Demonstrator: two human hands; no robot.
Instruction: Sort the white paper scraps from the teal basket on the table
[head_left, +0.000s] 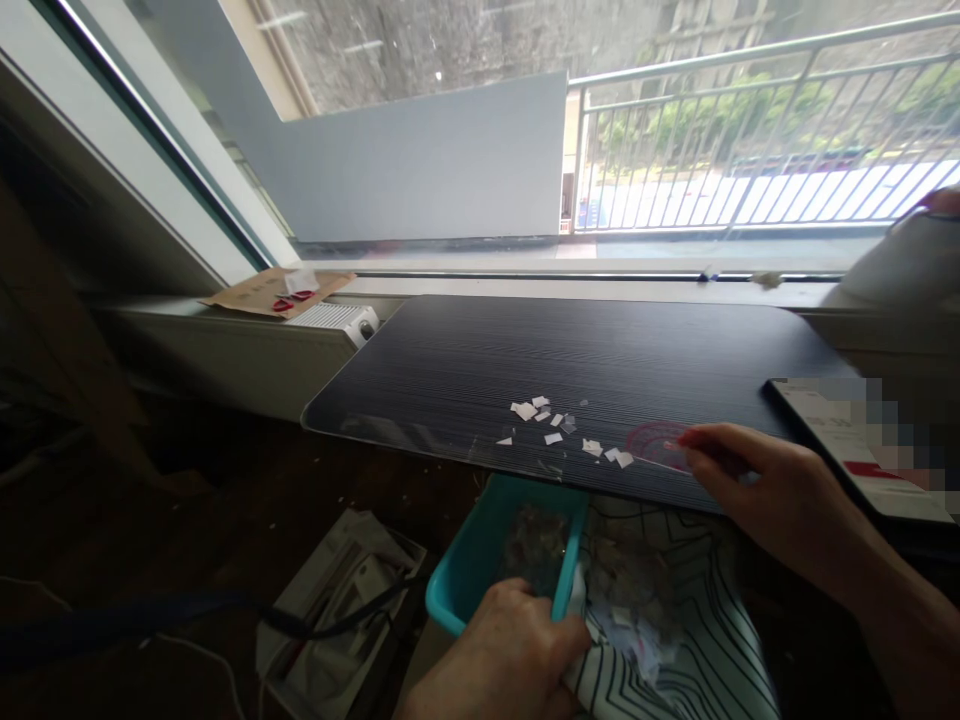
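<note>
My left hand [499, 655] is closed over the near rim of a turquoise plastic bin [459, 560], which is held against the table's front edge. Small scraps lie in a heap inside the bin. On the dark wood-grain table [480, 350], my right hand [750, 470] pinches a pink see-through protractor [654, 440] lying flat or nearly so. Several small white paper scraps [553, 438] are scattered just left of the protractor, above the bin. A few clear bits lie among them.
A striped cloth [712, 610] with more scraps on it lies right of the bin. Below left stands an open box [352, 600] with pale items. A tablet-like panel [862, 450] is at the table's right. Brown paper [255, 292] with red-handled scissors [289, 300] rests on the sill.
</note>
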